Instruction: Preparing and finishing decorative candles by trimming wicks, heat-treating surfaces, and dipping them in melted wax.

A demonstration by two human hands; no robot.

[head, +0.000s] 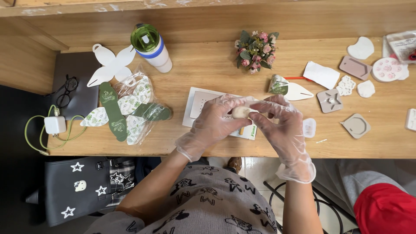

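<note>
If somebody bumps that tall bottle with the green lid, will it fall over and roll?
Probably. The bottle is tall and narrow, so a bump near its green lid could tip it. Its round body would then likely roll along the wooden table. The lid looks closed, so it may not spill, though I can't tell how full or heavy it is.

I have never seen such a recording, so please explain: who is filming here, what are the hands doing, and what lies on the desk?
There is one picture, from a camera worn on a person's head, looking down at their own hands. Both wear thin clear gloves. The left hand and right hand together pinch a small pale lump, perhaps clay or dough, above a white booklet. On the wooden desk lie leaf-printed paper cutouts, a green-lidded tumbler, a small flower bouquet, grey moulds, glasses and a charger.
</note>
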